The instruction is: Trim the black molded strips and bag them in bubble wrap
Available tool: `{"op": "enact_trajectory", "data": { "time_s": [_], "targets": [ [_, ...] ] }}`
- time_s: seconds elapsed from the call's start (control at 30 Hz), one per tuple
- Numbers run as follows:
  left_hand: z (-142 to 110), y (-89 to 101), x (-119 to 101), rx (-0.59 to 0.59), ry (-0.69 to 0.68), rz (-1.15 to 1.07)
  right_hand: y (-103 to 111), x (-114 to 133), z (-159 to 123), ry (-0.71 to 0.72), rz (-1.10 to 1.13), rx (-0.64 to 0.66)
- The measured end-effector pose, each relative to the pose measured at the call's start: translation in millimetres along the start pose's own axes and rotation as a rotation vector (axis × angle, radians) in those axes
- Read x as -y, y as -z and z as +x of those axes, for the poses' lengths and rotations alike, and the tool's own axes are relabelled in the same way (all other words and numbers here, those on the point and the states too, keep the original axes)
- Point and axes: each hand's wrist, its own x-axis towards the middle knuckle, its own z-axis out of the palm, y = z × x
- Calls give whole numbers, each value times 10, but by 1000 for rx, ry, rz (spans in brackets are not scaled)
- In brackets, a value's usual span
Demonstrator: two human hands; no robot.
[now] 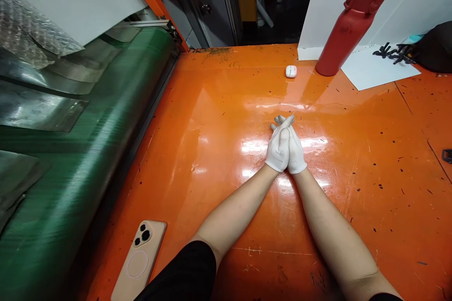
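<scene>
Orange tabletop (212, 150) is filling the middle of the frame, where I am pressing my gloved left hand (278, 150) and right hand (297, 153) together, seemingly waiting between actions; reaching for anything, even the small white case (291, 71) lying at upper centre beside the red bottle (346, 37), would call for parting them. My overlapping fingers are hiding whether the palms are holding anything, and the bottom edge is cutting off the phone (137, 263) at lower left.

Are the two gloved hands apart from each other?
No, the left hand is clasped together with the right hand over the orange table.
</scene>
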Motion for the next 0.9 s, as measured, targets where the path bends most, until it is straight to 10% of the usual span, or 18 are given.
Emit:
{"op": "enact_trajectory", "data": {
  "time_s": [0.9],
  "targets": [
    [20,-7,22,11,-31,-42,-8,64,-14,-29,26,-3]
  ]
}}
